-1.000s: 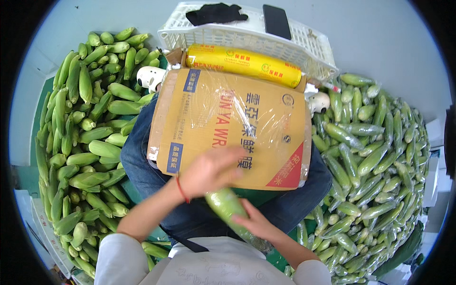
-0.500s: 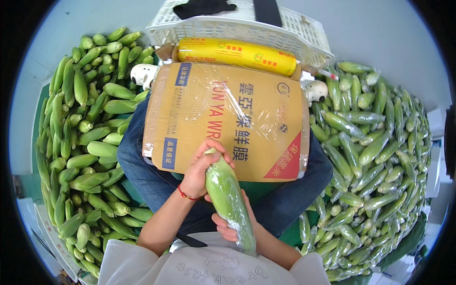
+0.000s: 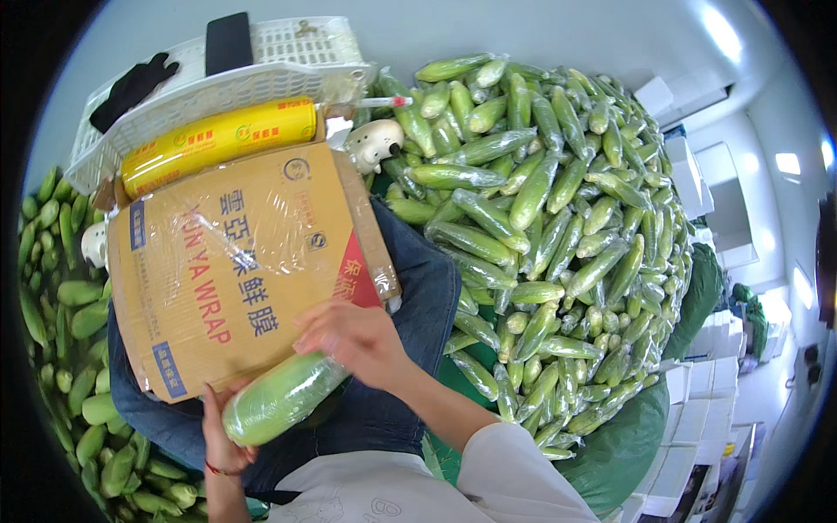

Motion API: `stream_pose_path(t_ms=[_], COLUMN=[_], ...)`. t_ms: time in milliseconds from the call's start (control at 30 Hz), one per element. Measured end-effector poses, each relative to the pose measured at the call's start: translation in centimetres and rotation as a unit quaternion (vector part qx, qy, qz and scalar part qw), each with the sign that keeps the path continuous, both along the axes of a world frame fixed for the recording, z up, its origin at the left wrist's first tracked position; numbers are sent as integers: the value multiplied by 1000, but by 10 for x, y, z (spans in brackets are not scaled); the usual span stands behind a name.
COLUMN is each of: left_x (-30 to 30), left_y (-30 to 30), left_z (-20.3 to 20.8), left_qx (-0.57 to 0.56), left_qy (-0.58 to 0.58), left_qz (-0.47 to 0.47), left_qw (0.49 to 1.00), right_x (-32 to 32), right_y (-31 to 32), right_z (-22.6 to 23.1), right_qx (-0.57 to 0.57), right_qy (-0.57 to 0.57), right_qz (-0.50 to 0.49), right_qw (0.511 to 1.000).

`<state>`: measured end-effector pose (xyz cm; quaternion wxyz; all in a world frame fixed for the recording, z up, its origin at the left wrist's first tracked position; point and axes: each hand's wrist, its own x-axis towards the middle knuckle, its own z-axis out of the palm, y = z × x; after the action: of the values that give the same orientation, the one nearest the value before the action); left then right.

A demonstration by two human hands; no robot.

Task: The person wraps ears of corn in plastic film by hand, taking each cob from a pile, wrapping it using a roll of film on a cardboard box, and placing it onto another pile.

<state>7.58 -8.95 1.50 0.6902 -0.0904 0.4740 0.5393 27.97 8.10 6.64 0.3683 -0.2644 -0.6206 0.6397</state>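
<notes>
A green ear of corn in its husk point(image 3: 283, 399), covered in clear film, lies tilted over my lap at the box's near edge. My left hand point(image 3: 225, 431) is closed around its lower left end, the thumb along its side. At the upper right end is my right hand point(image 3: 362, 344), slightly blurred, its fingers stretched over the corn without closing round it. Under and beyond the hands, a brown cardboard box point(image 3: 166, 288) rests on my legs. A yellow roll of cling film point(image 3: 218, 144) lies along the box's far side.
Film-wrapped corn point(image 3: 540, 209) is heaped at the right, and unwrapped corn point(image 3: 83, 418) at the left. Behind the roll, a white plastic basket point(image 3: 301, 44) carries a black glove point(image 3: 131, 91) and a dark flat slab point(image 3: 228, 45). White boxes point(image 3: 702, 392) stand at the far right.
My view has swung to the right, showing more of the wrapped heap. The corn has turned from steep to slanting; my left hand is now at its lower end, my right at its upper end.
</notes>
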Motion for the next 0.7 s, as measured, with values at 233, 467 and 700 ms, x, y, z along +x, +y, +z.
stream_pose_path(t_ms=[233,467,700], left_x=[35,44,75], left_y=[-28,23,76], left_z=[-5,18,25], left_qx=[88,409,428], left_qy=[72,487,634], left_qz=[-33,-266,-382], left_qw=[993,724,519], right_x=[-2,-14,48], right_y=[5,-61,-59], right_z=[-18,-35,-63], right_qx=[-296,-403,-370], right_qy=[262,274,181], right_qz=[-47,-198,-262], right_qw=[917,850,873])
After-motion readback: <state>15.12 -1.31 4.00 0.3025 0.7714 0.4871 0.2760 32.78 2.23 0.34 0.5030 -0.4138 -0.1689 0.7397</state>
